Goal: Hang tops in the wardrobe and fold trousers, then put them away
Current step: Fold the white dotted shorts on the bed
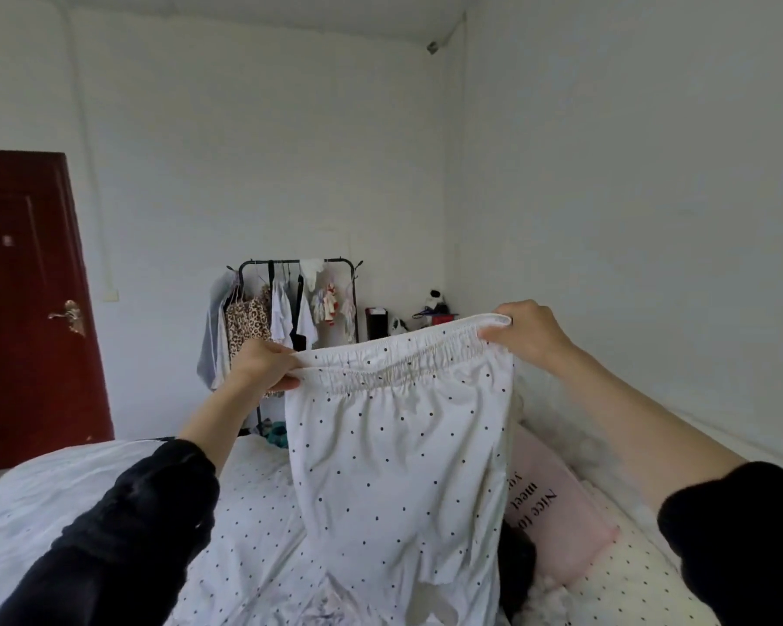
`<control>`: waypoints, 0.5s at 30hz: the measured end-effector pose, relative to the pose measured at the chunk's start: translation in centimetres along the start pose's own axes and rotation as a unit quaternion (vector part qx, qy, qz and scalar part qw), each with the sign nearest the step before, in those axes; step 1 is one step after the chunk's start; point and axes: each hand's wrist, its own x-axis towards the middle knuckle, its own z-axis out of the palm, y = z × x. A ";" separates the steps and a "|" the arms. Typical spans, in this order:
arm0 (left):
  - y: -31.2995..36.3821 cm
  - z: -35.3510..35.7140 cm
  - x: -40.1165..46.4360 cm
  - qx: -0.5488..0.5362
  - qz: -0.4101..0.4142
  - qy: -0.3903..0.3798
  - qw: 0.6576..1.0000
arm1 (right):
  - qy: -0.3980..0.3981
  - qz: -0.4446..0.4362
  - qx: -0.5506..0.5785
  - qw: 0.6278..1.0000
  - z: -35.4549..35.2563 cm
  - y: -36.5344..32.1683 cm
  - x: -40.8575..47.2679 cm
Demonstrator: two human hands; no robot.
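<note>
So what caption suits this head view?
Both hands, left and right, hold dotted trousers by the waistband.

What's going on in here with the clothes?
A person is holding up a pair of white dotted trousers over the bed. The left hand pinches one end of the waistband and the right hand the other, so the legs hang down. They are not yet folded. Against the far wall a clothes rail already has tops hanging on it. A pink pillow lies on the bed at right.
</note>
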 end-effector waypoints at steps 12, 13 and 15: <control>-7.0 0.5 -1.0 0.281 0.235 -0.093 0.926 | -0.009 0.023 0.029 0.999 1.1 1.8 -1.2; -7.6 0.6 -1.0 0.296 0.257 -0.076 0.917 | -0.018 0.027 0.033 0.999 1.0 1.8 -1.1; -8.1 0.7 -0.9 0.280 0.263 -0.061 0.921 | -0.034 0.036 0.033 0.998 0.8 1.9 -1.1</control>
